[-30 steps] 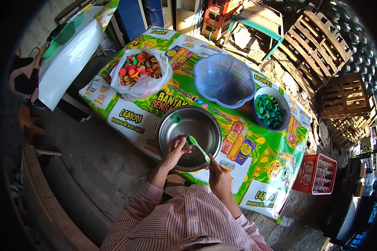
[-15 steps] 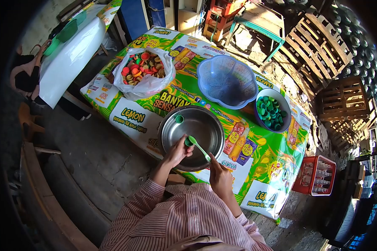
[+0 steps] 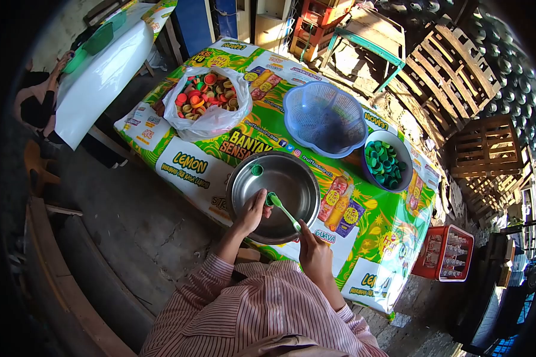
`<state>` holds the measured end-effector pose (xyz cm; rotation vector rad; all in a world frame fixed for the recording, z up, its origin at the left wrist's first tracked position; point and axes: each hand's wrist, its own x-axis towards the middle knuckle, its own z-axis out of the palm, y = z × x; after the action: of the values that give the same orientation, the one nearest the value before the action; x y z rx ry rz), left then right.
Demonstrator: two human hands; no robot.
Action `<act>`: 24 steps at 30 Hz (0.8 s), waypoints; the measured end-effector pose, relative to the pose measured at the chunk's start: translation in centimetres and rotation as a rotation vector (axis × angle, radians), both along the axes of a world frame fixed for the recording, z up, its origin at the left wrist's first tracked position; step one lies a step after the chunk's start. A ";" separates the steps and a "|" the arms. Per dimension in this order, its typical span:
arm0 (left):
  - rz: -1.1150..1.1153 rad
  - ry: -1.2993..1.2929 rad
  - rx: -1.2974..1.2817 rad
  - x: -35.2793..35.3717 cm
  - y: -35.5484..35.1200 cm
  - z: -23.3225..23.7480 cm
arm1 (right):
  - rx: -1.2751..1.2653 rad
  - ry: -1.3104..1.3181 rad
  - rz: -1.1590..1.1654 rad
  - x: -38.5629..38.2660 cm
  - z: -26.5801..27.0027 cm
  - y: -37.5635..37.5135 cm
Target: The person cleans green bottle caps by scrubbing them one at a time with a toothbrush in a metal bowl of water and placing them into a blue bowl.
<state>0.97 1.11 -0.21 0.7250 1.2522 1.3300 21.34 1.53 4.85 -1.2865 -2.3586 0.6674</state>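
Over a steel basin [image 3: 304,178], my left hand [image 3: 253,213] pinches a small green cap [image 3: 270,199]. My right hand [image 3: 314,250] grips a light green brush [image 3: 288,214] by its handle, and the brush head touches the cap. Another green cap [image 3: 256,170] lies in the basin near its upper left. Behind the basin are a plastic bag [image 3: 190,128] of red, orange and yellowish caps, a blue basket [image 3: 315,113] with nothing visible inside, and a bowl [image 3: 406,178] of green caps on the right.
A patterned cloth covers the table [image 3: 184,169]. To the right stand a red crate [image 3: 443,253] and wooden pallets [image 3: 449,65]. A small table with a green frame [image 3: 372,50] is behind. Another person [image 3: 39,104] is at a white table [image 3: 101,77] at the left.
My left fingers have shifted slightly around the cap, and the brush head has moved a little on it. The whole view has shifted slightly.
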 end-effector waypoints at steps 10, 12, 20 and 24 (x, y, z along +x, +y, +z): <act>0.058 0.869 0.255 -1.4 -0.2 6.7 | 0.078 0.106 -0.122 1.1 3.1 2.1; 0.064 1.050 0.339 -1.5 0.0 6.2 | 0.101 0.150 -0.117 1.0 1.3 2.2; -0.029 1.306 0.260 0.8 -0.1 7.8 | 0.037 -0.131 -0.132 0.5 4.0 1.6; -0.109 1.471 0.181 0.1 -0.9 4.0 | 0.067 -0.237 -0.123 0.8 0.8 2.1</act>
<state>1.03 0.25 3.82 2.0483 2.1241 0.6839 22.15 3.58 5.68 -1.5398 -2.4367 0.4146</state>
